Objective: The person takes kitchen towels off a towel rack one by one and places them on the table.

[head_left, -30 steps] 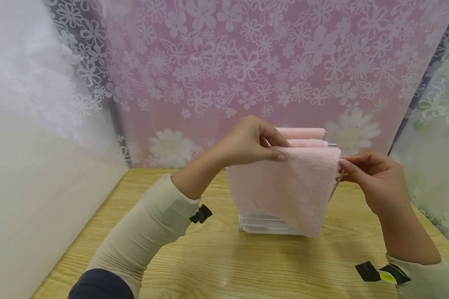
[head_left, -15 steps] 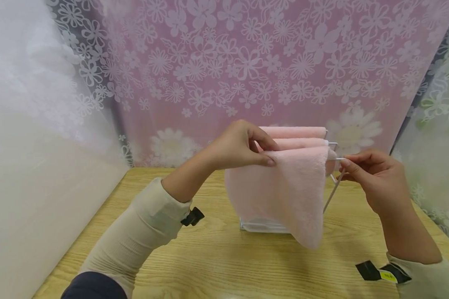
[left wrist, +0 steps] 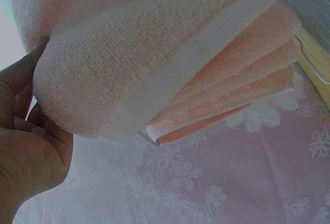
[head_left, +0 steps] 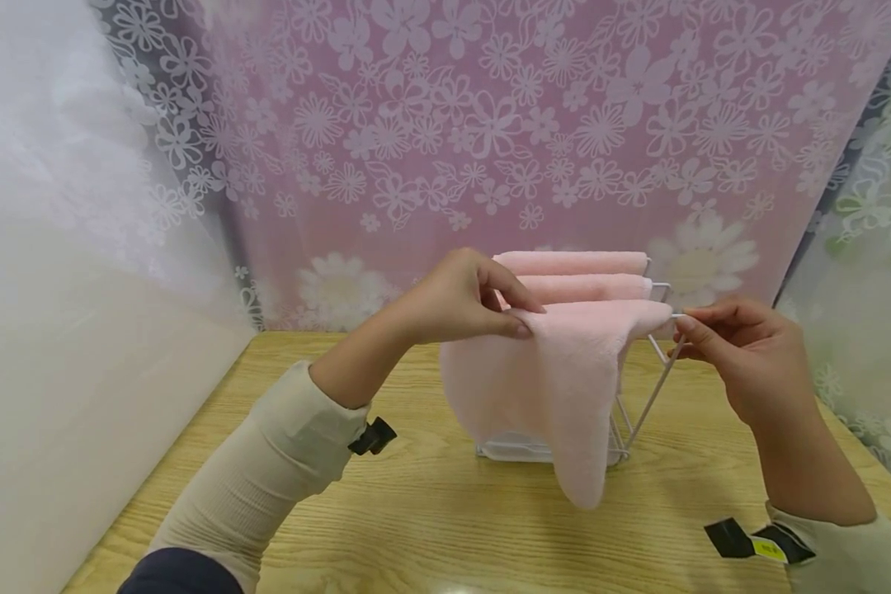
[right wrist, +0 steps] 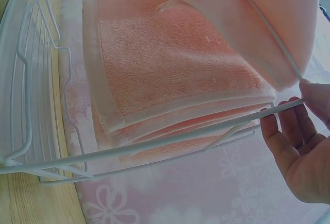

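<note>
A pink towel (head_left: pixel 582 388) lies over the front bar of a white wire rack (head_left: pixel 657 392), its near end hanging down in a bunched fold. My left hand (head_left: pixel 456 301) pinches the top of this towel between thumb and fingers, left of its middle. At the rack's front right corner, my right hand (head_left: pixel 761 359) holds the end of the bar; in the right wrist view its thumb and fingertips meet the white wire (right wrist: pixel 206 128). Behind, two more pink towels (head_left: pixel 579 286) hang over the rear bars. The left wrist view shows the held towel (left wrist: pixel 129 69) close up.
The rack stands on a wood-grain table (head_left: pixel 445 528), with a pale tray (head_left: pixel 516 450) at its base. A pink floral curtain (head_left: pixel 490 124) rises behind, and a whitish sheet (head_left: pixel 82 289) stands at the left. Black clips (head_left: pixel 371 437) sit at both sleeves.
My left hand has slid left and slightly down, drawing the front towel with it. The towel's right side has bunched, baring the rack's right wires. My right hand stays on the bar.
</note>
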{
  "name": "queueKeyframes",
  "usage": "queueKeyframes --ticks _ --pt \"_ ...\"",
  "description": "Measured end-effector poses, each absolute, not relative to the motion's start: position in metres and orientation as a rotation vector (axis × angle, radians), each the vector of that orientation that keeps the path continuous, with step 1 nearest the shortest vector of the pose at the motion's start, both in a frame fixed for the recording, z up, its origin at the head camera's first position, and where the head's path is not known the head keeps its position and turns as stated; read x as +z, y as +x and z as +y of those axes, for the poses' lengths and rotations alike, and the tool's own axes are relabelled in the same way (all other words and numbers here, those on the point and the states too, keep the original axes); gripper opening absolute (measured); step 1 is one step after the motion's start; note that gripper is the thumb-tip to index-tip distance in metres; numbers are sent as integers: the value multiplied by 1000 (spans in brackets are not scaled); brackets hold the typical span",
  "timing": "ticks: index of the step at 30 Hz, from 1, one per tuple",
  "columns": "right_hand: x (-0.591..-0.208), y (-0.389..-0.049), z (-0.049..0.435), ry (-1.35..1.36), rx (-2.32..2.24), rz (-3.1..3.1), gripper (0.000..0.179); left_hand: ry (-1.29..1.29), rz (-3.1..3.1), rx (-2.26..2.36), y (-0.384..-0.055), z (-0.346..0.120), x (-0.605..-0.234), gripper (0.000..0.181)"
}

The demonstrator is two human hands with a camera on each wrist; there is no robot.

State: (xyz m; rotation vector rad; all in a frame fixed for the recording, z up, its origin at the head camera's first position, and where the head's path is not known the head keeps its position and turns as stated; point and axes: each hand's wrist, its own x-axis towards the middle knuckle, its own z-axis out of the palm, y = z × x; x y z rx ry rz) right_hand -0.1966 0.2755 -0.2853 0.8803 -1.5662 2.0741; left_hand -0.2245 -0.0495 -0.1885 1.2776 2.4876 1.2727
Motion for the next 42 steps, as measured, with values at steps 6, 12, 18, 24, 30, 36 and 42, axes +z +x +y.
queueKeyframes --ticks 6,12,18,24,30,36,42 --pt "-285 -196 275 875 2061 -1579 15 1263 2455 1305 -224 -54 -192 17" --pt "-286 -195 275 868 2060 -1577 15 1266 2425 1349 -223 -59 -197 15" --pt "-287 -195 276 860 2059 -1575 14 1231 2428 1351 -223 -62 -198 15" --pt "-285 -194 275 833 2050 -1582 14 1243 2415 1366 -226 -66 -202 14" --pt "-285 -195 274 805 2047 -1582 13 1237 2409 1373 -226 -70 -206 13" --pt "-284 -194 274 813 2057 -1566 13 1226 2439 1376 -226 -74 -208 11" --pt "-285 -195 275 836 2067 -1547 13 1218 2480 1343 -228 -77 -212 10"
